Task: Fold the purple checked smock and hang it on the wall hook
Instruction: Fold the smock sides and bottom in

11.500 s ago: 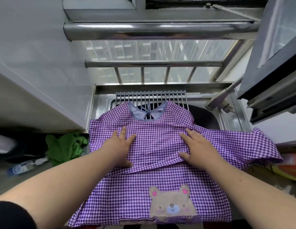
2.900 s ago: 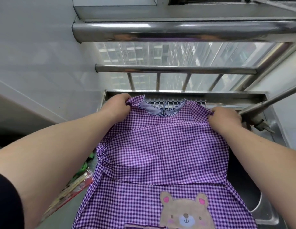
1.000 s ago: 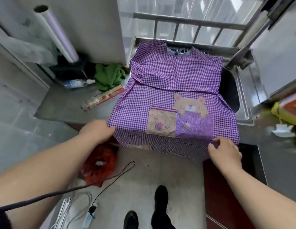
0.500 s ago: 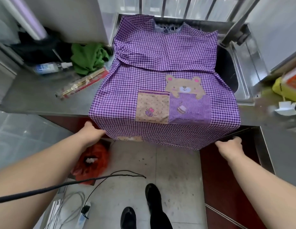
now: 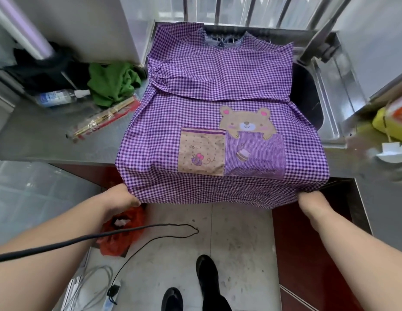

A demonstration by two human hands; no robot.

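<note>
The smock (image 5: 209,113) lies spread face up on the bench (image 5: 45,135), its neck at the far end from the hands and its hem hanging over the near edge, sleeves already folded in across the chest. The left hand (image 5: 122,199) grips the hem's left corner and the right hand (image 5: 311,202) grips the right corner; the fingers are tucked under the cloth, so how they curl is hidden. The folding looks midway: the next move is likely to lift the hem and carry it away from the body toward the neck, keeping both corners level so the fold lands square. Left of the left hand, farther off, lie a green cloth (image 5: 112,83) and a bottle (image 5: 58,97). No hook shows.
</note>
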